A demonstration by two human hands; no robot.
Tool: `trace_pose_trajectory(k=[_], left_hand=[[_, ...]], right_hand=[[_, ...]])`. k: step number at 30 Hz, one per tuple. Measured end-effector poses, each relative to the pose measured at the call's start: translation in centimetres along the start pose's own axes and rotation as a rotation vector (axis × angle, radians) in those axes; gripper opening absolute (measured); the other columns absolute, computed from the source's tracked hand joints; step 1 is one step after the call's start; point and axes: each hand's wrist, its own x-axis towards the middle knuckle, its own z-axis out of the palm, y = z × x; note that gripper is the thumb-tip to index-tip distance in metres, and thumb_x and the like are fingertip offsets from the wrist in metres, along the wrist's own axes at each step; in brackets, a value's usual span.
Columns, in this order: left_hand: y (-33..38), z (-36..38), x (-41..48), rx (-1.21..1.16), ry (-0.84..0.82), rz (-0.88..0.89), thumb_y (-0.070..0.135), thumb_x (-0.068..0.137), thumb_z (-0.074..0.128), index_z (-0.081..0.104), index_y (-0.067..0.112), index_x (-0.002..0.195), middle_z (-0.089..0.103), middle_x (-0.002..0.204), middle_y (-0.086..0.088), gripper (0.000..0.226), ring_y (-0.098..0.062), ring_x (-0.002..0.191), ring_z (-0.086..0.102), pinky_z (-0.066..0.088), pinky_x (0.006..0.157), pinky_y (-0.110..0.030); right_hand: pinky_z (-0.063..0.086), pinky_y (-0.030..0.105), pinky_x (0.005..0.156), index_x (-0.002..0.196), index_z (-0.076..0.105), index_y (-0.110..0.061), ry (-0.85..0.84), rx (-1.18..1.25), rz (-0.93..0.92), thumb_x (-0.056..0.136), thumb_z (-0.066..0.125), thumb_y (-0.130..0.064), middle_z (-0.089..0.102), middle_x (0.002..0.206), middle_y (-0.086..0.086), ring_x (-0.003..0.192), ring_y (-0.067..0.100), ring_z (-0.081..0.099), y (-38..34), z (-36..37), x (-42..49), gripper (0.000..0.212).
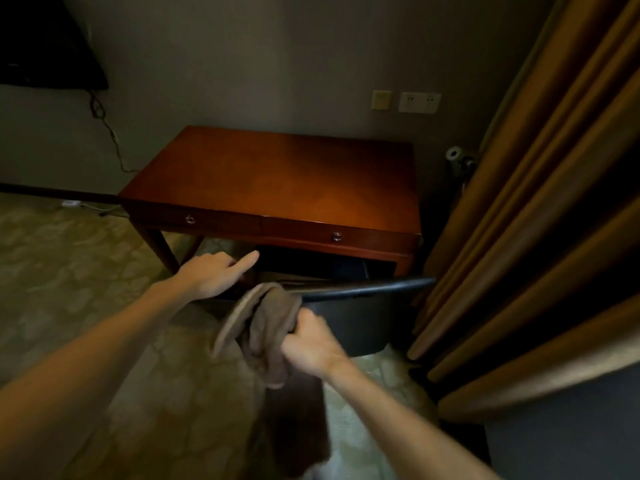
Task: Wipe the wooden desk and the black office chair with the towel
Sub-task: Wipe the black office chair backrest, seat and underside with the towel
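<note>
Head view: right hand (308,344) is gripping the bunched towel (266,327) in a tight fist, with cloth spilling out left of the knuckles, just beside the black chair (356,317) back. Left hand (214,273) is sitting at the chair's left edge under the wooden desk (277,174), index pointing; can't tell if it's gripping.

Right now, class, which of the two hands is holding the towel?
The right hand grips the brown towel; the left hand, index finger extended, has none.
</note>
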Motion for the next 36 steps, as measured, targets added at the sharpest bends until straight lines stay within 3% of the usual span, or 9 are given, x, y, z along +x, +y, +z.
trace_pose_trajectory(k=[3,5,7,10,16,20,26,32,36], left_hand=[[-2.3,-0.6,0.7,-0.004,0.051,0.063,0.092,0.077,0.02,0.073,0.018,0.088,0.067,0.077,-0.002,0.092,-0.024,0.08,0.067,0.045,0.07,-0.032],[-3.7,-1.0,0.5,0.034,0.086,0.139,0.095,0.076,0.02,0.072,0.021,0.092,0.066,0.085,0.005,0.092,-0.013,0.085,0.063,0.047,0.077,-0.034],[-5.2,-1.1,0.1,0.126,0.082,0.213,0.1,0.076,0.021,0.067,0.024,0.097,0.058,0.103,0.008,0.091,-0.009,0.104,0.052,0.048,0.092,-0.039],[-7.4,-0.3,-0.7,0.337,0.14,0.297,0.105,0.069,0.029,0.054,0.033,0.117,0.046,0.113,0.012,0.09,-0.01,0.107,0.045,0.046,0.088,-0.032],[-9.0,3.0,-0.7,0.579,0.528,0.419,0.087,0.078,0.034,0.057,0.022,0.109,0.057,0.106,0.005,0.076,-0.018,0.101,0.059,0.045,0.083,-0.03],[-10.4,5.2,-2.8,0.488,0.653,0.498,0.08,0.084,0.042,0.062,0.02,0.096,0.061,0.093,0.005,0.064,-0.019,0.089,0.062,0.049,0.077,-0.035],[-10.9,9.4,-8.0,0.399,0.802,0.543,0.079,0.085,0.05,0.061,0.022,0.084,0.056,0.082,0.007,0.058,-0.016,0.077,0.055,0.033,0.07,-0.027],[-10.1,14.6,-12.5,0.323,0.933,0.561,0.073,0.081,0.069,0.064,0.016,0.077,0.058,0.075,0.002,0.057,-0.02,0.068,0.056,0.041,0.059,-0.031],[-9.9,14.3,-12.7,0.356,1.005,0.536,0.072,0.078,0.073,0.063,0.016,0.074,0.057,0.071,0.0,0.057,-0.02,0.065,0.054,0.039,0.057,-0.031]], right_hand=[[0.053,0.034,0.079,0.097,0.06,-0.026,0.298,-0.321,-0.167,0.082,0.064,-0.05,0.073,0.108,0.007,0.1,0.033,0.07,-0.3,-5.5,-0.8,0.028],[0.047,0.035,0.075,0.108,0.06,-0.025,0.461,-0.49,-0.25,0.076,0.058,-0.056,0.07,0.109,0.006,0.099,0.034,0.069,-0.5,-9.3,-0.7,0.045],[0.047,0.038,0.08,0.12,0.056,-0.028,0.407,-0.601,-0.187,0.074,0.054,-0.058,0.067,0.116,0.004,0.107,0.034,0.066,0.1,-12.9,0.0,0.054],[0.042,0.048,0.105,0.13,0.054,-0.029,0.212,-0.761,0.004,0.087,0.064,-0.052,0.061,0.129,-0.001,0.127,0.031,0.052,3.4,-16.4,1.7,0.05],[0.046,0.048,0.11,0.135,0.058,-0.003,0.312,0.697,0.234,0.109,0.049,-0.022,0.062,0.136,0.02,0.119,0.033,0.06,10.7,-11.5,3.3,0.034],[0.047,0.064,0.106,0.133,0.058,0.001,0.469,0.683,0.331,0.103,0.052,-0.031,0.063,0.131,0.026,0.11,0.042,0.063,11.1,-9.2,3.0,0.044],[0.057,0.043,0.086,0.097,0.068,-0.014,0.644,0.715,0.277,0.095,0.066,-0.035,0.074,0.105,0.012,0.095,0.029,0.07,11.3,-9.9,1.3,0.021],[0.058,0.047,0.09,0.104,0.068,-0.011,0.588,0.681,0.276,0.094,0.069,-0.041,0.074,0.105,0.013,0.097,0.031,0.071,12.5,-12.2,1.2,0.032],[0.052,0.035,0.07,0.114,0.066,-0.008,0.596,0.673,0.267,0.096,0.064,-0.036,0.072,0.099,0.007,0.089,0.023,0.069,11.6,-12.6,2.3,0.034]])
